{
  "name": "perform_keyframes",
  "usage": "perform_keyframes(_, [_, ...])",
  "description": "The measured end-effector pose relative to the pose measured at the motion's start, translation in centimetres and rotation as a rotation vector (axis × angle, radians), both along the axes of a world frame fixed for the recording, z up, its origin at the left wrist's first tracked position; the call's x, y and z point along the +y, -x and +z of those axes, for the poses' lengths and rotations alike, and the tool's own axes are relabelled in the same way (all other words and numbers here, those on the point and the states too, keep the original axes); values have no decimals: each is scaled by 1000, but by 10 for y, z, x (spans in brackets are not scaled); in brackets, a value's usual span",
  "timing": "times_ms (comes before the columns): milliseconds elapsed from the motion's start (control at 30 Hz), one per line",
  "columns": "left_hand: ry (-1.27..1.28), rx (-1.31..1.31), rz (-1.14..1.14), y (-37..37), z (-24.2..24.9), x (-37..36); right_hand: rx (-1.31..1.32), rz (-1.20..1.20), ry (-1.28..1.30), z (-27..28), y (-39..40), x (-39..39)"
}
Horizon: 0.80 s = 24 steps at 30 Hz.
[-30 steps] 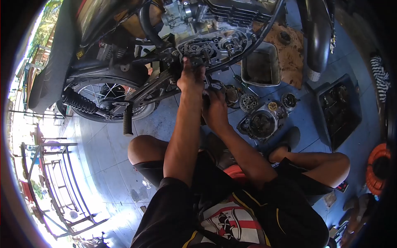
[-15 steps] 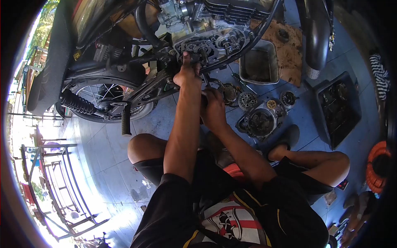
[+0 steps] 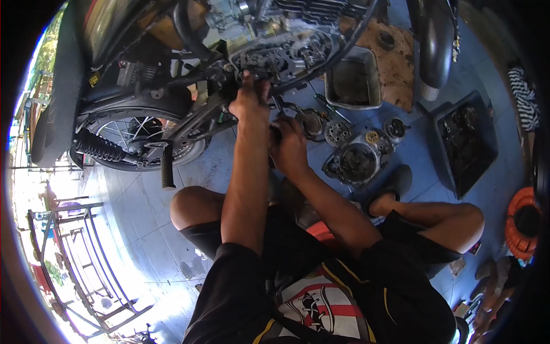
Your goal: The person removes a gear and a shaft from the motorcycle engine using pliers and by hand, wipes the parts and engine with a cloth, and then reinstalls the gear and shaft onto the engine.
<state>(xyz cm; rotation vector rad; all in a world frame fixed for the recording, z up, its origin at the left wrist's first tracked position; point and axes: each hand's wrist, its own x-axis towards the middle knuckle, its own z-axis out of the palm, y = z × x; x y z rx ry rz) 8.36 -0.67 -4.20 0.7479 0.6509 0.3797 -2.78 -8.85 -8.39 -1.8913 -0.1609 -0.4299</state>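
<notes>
My left hand [image 3: 248, 103] reaches up to the lower edge of the opened motorcycle engine [image 3: 286, 60], its fingers closed around a small part there. That part is hidden by the fingers. Below and to the right, my right hand [image 3: 290, 146] is wrapped around a dark-handled tool [image 3: 275, 136]. A thin shaft seems to rise from the tool toward the engine's underside, just right of my left wrist. Gears and shafts show in the engine's uncovered side.
An engine cover [image 3: 355, 162] lies on the tiled floor beside a round clutch part [image 3: 338, 133] and a screwdriver [image 3: 325, 102]. Behind are a metal pan [image 3: 378, 86] and cardboard [image 3: 399, 69]. A dark parts bin [image 3: 484, 152] stands right; the rear wheel [image 3: 195, 150] is left.
The whole view has shifted slightly, so the scene sits a little further left. Both hands keep nearly the same places at the engine.
</notes>
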Motion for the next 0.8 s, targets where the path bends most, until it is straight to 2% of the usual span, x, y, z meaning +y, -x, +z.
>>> perform_keyframes(33, [-10, 56, 63, -3, -2, -1, 26, 27, 20, 3, -1, -1])
perform_keyframes(100, [-28, 16, -67, -2, -7, 9, 87, 25, 54, 8, 6, -7])
perform_keyframes(167, [-39, 55, -96, -11, -20, 16, -79, -7, 185, 12, 13, -21])
perform_keyframes(200, [-5, -64, -148, -11, -23, 18, -57, -28, 200, 12, 17, -39])
perform_keyframes(233, [31, -183, -192, -4, -18, 12, -119, 66, 160, 10, 22, -63])
perform_keyframes(267, [46, -158, -199, 4, -17, 5, -175, 167, 116, 8, 27, -89])
perform_keyframes(300, [-52, -99, -176, 20, 6, -7, -133, 129, 374, 5, 24, -128])
perform_keyframes(333, [-152, -41, -154, 33, 21, -18, -153, -56, 450, -7, 16, -163])
perform_keyframes(367, [-143, -19, -152, 45, 25, -27, -104, -189, 434, -10, 3, -200])
perform_keyframes(400, [-329, -32, -145, 54, 29, -37, -20, -340, 514, -26, -14, -238])
perform_keyframes(433, [-518, -50, -144, 61, 33, -43, 494, -411, 310, -30, -23, -271])
perform_keyframes(467, [-515, -44, -150, 67, 39, -48, 527, -400, 372, -37, -18, -295])
perform_keyframes(533, [-908, -196, -237, 77, 47, -54, 566, -388, 438, -57, -9, -309])
perform_keyframes(567, [-905, -186, -239, 78, 46, -53, 638, -276, 366, -71, -2, -309])
perform_keyframes(600, [-1106, -200, -201, 80, 44, -49, 712, -164, 292, -87, 7, -309])
perform_keyframes(633, [-1307, -216, -162, 80, 41, -45, 721, -160, 295, -102, 11, -306])
perform_keyframes(667, [-1305, -206, -161, 78, 33, -38, 624, -21, 418, -118, 11, -298])
perform_keyframes(700, [-1536, -141, -99, 77, 19, -29, 521, 120, 536, -133, 10, -290])
perform_keyframes(733, [-1768, -70, -35, 79, 10, -26, 525, 130, 536, -146, 8, -282])
perform_keyframes(800, [-1773, 53, -115, 84, -8, -25, 494, 394, 705, -172, 6, -265])
